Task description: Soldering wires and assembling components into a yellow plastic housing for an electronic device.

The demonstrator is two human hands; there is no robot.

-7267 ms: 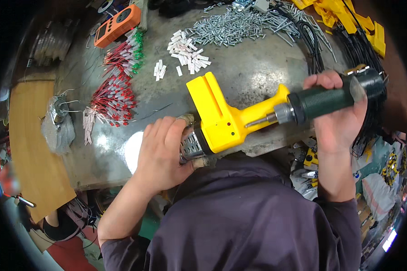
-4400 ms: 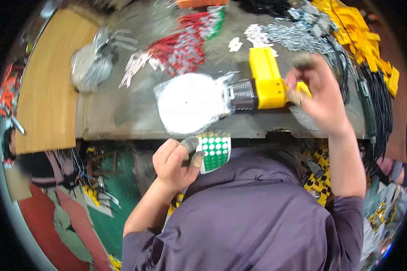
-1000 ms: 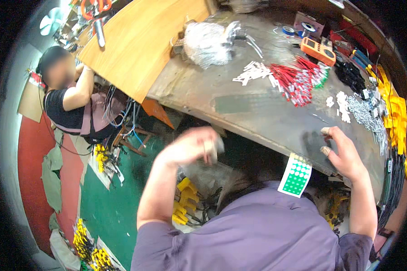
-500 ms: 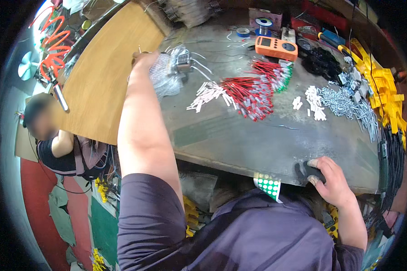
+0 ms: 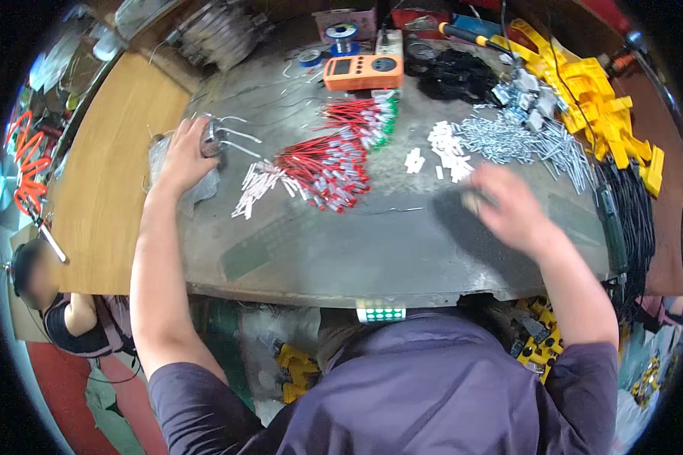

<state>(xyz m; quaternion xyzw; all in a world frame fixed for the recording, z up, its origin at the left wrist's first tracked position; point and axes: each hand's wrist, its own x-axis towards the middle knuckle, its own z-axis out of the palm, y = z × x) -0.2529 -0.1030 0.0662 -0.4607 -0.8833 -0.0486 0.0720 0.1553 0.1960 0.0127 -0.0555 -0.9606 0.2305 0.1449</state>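
My left hand (image 5: 180, 161) curls round a small metal block (image 5: 212, 139) with white leads, at the left of the bench. Crumpled clear bubble wrap (image 5: 202, 186) lies under that hand and beside it. My right hand (image 5: 510, 206), smeared by motion, hovers over the right part of the bench, close to a pile of short white tubes (image 5: 449, 152); its fingers are too blurred to read. Between the hands lie a bundle of red-wired parts with clear ends (image 5: 330, 171) and a heap of thin white sleeves (image 5: 259, 186).
An orange meter (image 5: 363, 73) and a solder spool (image 5: 342, 39) stand at the back. Silver screws (image 5: 501, 138), yellow plastic parts (image 5: 599, 98) and black cables (image 5: 631, 235) crowd the right side. A wooden board (image 5: 102, 182) borders the left, with another person (image 5: 76, 318) beyond it.
My left hand has come back from beyond the bubble wrap onto the metal block. My right hand has risen from the bench's front edge toward the white tubes. The view has shifted right.
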